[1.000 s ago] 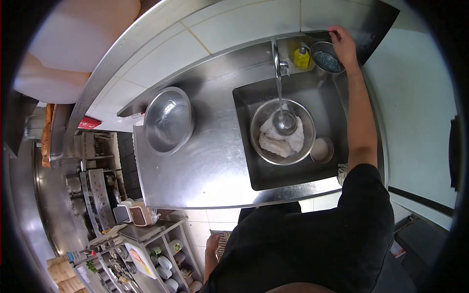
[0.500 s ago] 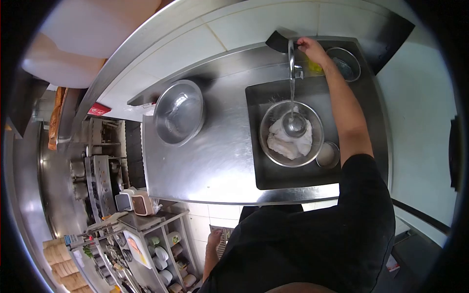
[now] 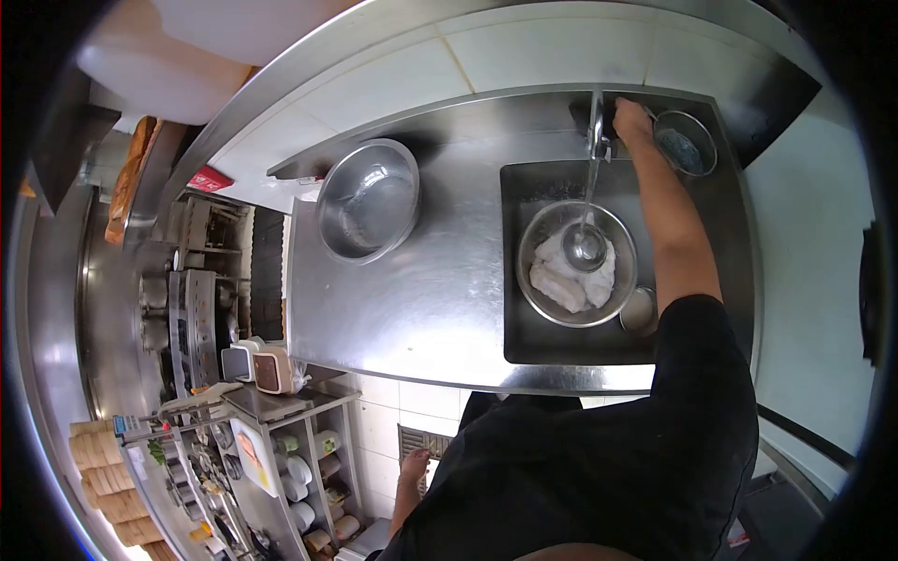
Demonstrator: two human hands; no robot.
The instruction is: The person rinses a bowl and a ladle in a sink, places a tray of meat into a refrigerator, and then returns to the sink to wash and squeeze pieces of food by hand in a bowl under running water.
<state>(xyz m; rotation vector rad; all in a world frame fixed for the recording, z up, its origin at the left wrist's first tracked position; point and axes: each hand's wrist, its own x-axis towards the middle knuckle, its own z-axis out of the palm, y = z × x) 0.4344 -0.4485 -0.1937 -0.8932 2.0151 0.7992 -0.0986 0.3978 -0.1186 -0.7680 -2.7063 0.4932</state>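
My right hand [image 3: 632, 120] is behind the sink, just right of the faucet [image 3: 596, 126]. Its fingers are closed at the edge of a black flat piece [image 3: 582, 115], partly hidden behind the faucet. Water runs from the spout onto a round metal ladle or strainer bowl [image 3: 585, 246]. That bowl rests on white, pale lumps [image 3: 559, 283] inside a steel mixing bowl [image 3: 529, 297] in the sink [image 3: 513, 341]. My left hand [image 3: 414, 465] hangs low by my side, fingers curled, with nothing visible in it.
A large empty-looking steel bowl [image 3: 368, 201] stands on the steel counter [image 3: 440, 309]. A small round container [image 3: 639, 311] sits in the sink's right side. A round strainer or bowl [image 3: 686, 142] lies in the back right corner. At lower left is a shelf rack [image 3: 271, 421] with dishes.
My right hand has moved down with the black piece, which now sits lower behind the faucet. The view has shifted a little. A yellow item near my wrist is now hidden.
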